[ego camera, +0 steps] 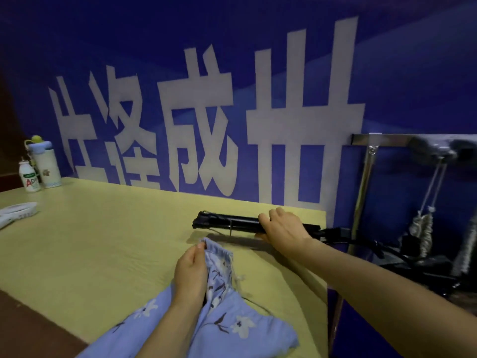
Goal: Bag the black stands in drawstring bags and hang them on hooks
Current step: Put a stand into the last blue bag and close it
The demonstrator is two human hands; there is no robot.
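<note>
Left hand: the left hand (191, 270) pinches the gathered hem of the drawstring bag (227, 324) between thumb and fingers and lifts that end off the tabletop (103, 241), probably to keep the mouth found and ready to open.
Right hand: the right hand (284, 228) is curled over the stand (224, 222), fingers on the far side and thumb on the near side, a grip that suits picking it up lengthwise.
Stand: black and folded into one long bundle, it lies flat near the far right edge of the tabletop, just beyond the mouth of the bag.
Bag: blue cloth with white flowers; the rest of it lies slack under the left forearm, so it looks empty.
Rail: a metal rail (387, 139) is fixed to the blue wall at the right. A pale bundle (423, 228) hangs from it on a white cord, blurred; it is likely a bag already hung.
Step in hand: bringing stand and bag mouth together; nothing is inside yet, as far as can be judged.
</note>
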